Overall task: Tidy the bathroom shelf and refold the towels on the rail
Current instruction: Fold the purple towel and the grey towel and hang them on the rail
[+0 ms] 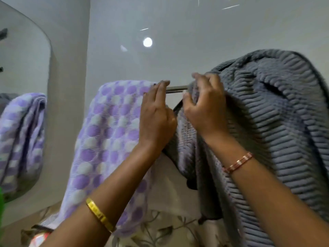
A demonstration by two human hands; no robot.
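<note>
Grey ribbed towel [267,122] bunched over rail [176,88], judged thick, soft, fairly heavy, best taken at its left edge where right hand [204,107] pinches it with curled fingers; left hand [156,114], fingers straight, touching lilac dotted towel [106,131]; bare rail between towels, wall close behind.
</note>
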